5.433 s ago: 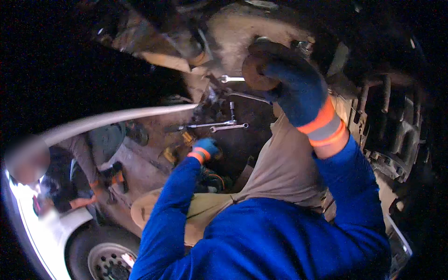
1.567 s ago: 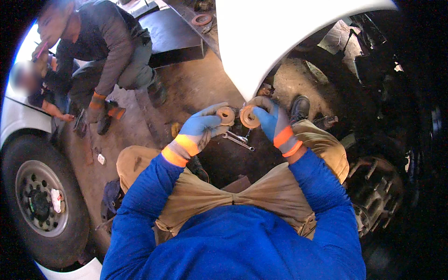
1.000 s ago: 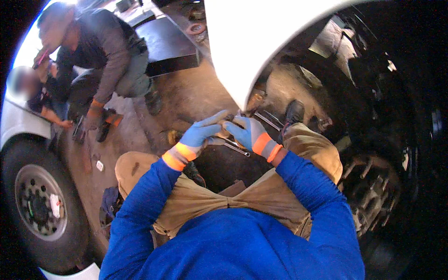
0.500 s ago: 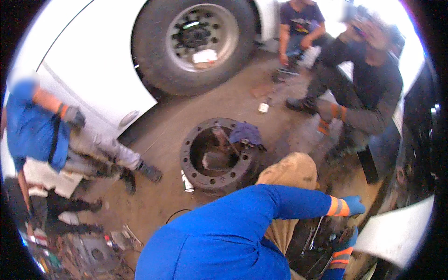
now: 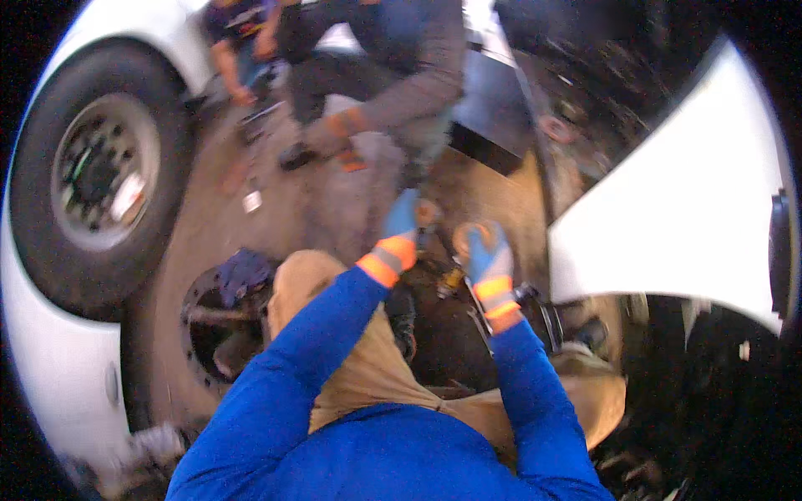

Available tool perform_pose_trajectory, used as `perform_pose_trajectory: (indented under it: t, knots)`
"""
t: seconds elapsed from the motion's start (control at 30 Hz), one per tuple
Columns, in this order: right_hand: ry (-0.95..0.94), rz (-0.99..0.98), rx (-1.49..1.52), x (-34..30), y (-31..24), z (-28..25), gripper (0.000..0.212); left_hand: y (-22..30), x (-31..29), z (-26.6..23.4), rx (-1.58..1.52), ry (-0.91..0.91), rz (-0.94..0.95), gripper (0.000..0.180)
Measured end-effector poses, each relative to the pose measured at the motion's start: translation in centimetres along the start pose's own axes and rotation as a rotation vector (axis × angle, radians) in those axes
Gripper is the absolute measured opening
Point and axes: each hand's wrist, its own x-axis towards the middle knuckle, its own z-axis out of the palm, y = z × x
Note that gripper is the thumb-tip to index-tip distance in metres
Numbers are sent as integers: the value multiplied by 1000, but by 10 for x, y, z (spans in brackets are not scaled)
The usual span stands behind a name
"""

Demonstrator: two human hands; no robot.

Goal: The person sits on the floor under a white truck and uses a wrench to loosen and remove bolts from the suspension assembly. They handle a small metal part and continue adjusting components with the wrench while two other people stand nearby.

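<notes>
My left hand (image 5: 402, 215), in a blue glove with an orange cuff, reaches forward over the floor between my knees. Its fingers look closed and blurred, beside a small round brown part (image 5: 428, 212). A short way to the right, my right hand (image 5: 489, 255), gloved alike, curls around a round orange-brown part (image 5: 464, 240). Motion blur hides the detail of both parts. Below them a small yellow object (image 5: 449, 282) lies on the dark floor area. Long metal tools (image 5: 479, 324) lie close to my right wrist.
A large wheel (image 5: 100, 167) of a white vehicle stands at the left. Near my left knee is a round hub-like drum (image 5: 196, 334) with a purple cloth (image 5: 242, 275) on it. A co-worker (image 5: 393, 100) crouches ahead. A white panel (image 5: 668, 200) juts in from the right.
My view has swung to the right, so the wheel and drum now appear farther left. Both my hands, earlier at the right side, now show in the middle, close to the round parts.
</notes>
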Motion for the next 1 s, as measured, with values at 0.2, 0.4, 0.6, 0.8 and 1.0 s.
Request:
perform_pose_trajectory:
  t: [0.2,0.4,0.6,0.8,1.0]
  knots:
    - [169,-213,-146,-6,-22,-53,25,6,-58,69,135,-46,-357,43]
    - [277,-211,-162,-10,-15,-48,21,-3,-73,87,111,145,-336,41]
    - [129,-54,-49,-5,-9,-58,16,-6,-69,69,141,-9,-485,32]
    - [-153,-118,-90,-17,12,-49,21,-7,-70,80,14,90,-461,27]
    - [214,-103,75,-6,12,-60,19,-13,-60,59,147,-273,-545,28]
